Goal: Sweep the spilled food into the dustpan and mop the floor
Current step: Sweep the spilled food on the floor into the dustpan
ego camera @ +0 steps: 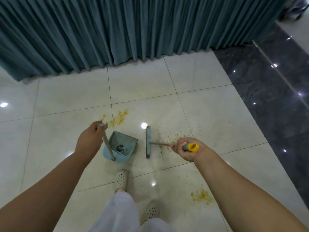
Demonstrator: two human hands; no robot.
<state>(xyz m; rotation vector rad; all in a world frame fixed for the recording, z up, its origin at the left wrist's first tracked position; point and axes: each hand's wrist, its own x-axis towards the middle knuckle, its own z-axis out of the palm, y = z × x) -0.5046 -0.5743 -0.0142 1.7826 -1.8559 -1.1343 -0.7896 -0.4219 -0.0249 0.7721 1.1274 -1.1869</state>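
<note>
My left hand (91, 139) grips the top of the dustpan's metal pole. The teal dustpan (122, 144) stands on the white tile floor, mouth facing right, with a dark bit of debris inside. My right hand (185, 149) holds the broom handle by its grey grip with the yellow end cap. The teal broom head (148, 142) rests on the floor just right of the dustpan. Yellow spilled food (119, 117) smears the tile beyond the dustpan. Fine crumbs (170, 136) lie to the right of the broom head. Another yellow patch (201, 195) lies near my right forearm.
A long teal curtain (133, 30) hangs to the floor across the back. Dark marble flooring (270, 91) runs along the right side. My feet in white perforated clogs (121, 180) stand just behind the dustpan.
</note>
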